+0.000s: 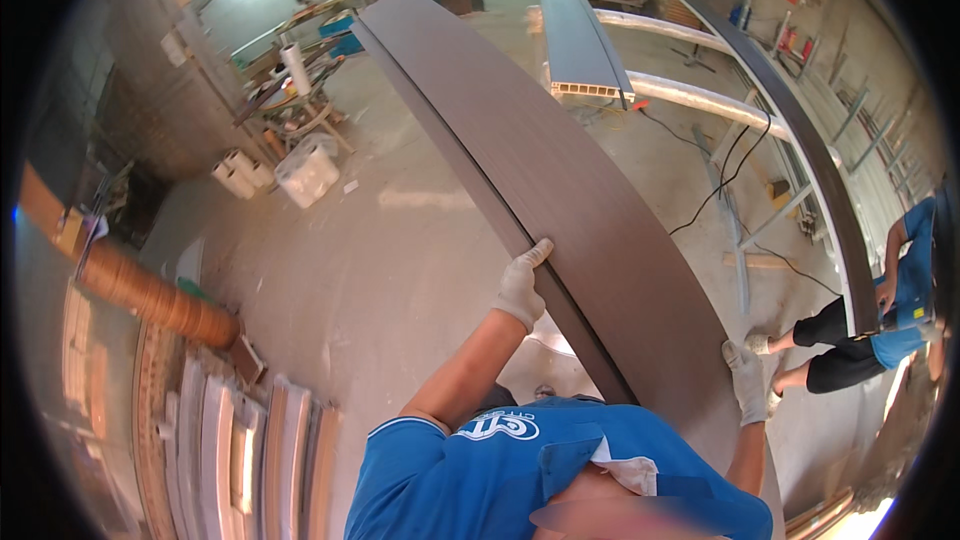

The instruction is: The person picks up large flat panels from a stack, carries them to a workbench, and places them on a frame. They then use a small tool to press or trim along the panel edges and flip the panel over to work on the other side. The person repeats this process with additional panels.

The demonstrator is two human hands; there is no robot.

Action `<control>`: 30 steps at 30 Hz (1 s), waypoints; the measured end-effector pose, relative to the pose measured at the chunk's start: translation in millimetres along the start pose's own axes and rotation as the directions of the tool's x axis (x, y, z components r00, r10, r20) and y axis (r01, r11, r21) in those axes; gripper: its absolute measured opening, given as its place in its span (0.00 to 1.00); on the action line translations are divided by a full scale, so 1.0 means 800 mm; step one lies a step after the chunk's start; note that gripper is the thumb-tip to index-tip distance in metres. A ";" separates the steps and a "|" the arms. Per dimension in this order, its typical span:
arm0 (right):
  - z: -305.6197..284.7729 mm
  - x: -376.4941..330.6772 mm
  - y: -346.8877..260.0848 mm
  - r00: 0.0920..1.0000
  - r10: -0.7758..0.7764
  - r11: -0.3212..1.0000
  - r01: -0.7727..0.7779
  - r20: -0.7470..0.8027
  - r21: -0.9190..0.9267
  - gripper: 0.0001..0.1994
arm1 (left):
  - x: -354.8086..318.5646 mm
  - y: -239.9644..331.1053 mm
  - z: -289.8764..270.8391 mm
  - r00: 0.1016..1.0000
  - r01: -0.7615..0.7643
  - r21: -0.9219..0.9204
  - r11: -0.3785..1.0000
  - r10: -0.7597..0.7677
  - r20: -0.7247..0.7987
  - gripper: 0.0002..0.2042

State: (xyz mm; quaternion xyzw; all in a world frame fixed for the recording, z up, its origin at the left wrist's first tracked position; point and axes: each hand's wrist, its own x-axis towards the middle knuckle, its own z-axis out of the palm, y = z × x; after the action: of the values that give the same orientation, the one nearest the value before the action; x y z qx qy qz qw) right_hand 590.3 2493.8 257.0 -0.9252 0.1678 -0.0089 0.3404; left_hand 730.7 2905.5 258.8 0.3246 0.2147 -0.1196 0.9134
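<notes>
A long brown panel [540, 150] with a dark groove along its left side reaches from close to my body toward the far left. My left hand [524, 285], in a pale work glove, is closed on its left edge, the thumb lying on top near the groove. Further back toward me, my right hand [744, 382], gloved too, grips the opposite edge, with its fingers partly hidden. Both hands carry the panel above the floor. Its near end is not fully visible past my body.
A grey hollow-core panel [585, 45] lies across wrapped rails [680, 90] ahead. Right of it runs a long dark strip [800, 130], beside a co-worker in a blue shirt [905, 250]. Black cables [722, 190] hang there. Stacked boards [240, 450] stand left; a cluttered bench [300, 100] is farther off.
</notes>
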 end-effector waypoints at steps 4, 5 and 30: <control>0.051 0.034 -0.105 0.989 -0.119 0.992 0.122 -0.084 0.036 0.26 | 0.113 0.109 -0.014 0.993 0.067 0.013 0.998 -0.068 0.101 0.20; 0.059 0.045 -0.131 0.994 -0.075 0.996 0.078 -0.077 0.040 0.26 | 0.139 0.129 -0.019 0.987 0.080 0.005 0.997 -0.080 0.139 0.20; 0.218 0.537 -0.510 0.953 0.216 0.973 -0.229 -0.213 -0.040 0.32 | 0.779 0.502 0.201 0.904 0.301 0.358 0.884 -0.384 0.187 0.25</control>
State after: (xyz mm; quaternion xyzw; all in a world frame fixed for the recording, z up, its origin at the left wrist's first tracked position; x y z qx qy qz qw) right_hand 1142.5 2758.1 339.5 -0.9049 0.3055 -0.0615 0.2899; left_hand 1473.1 3058.4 295.7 0.4072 0.1286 -0.3537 0.8322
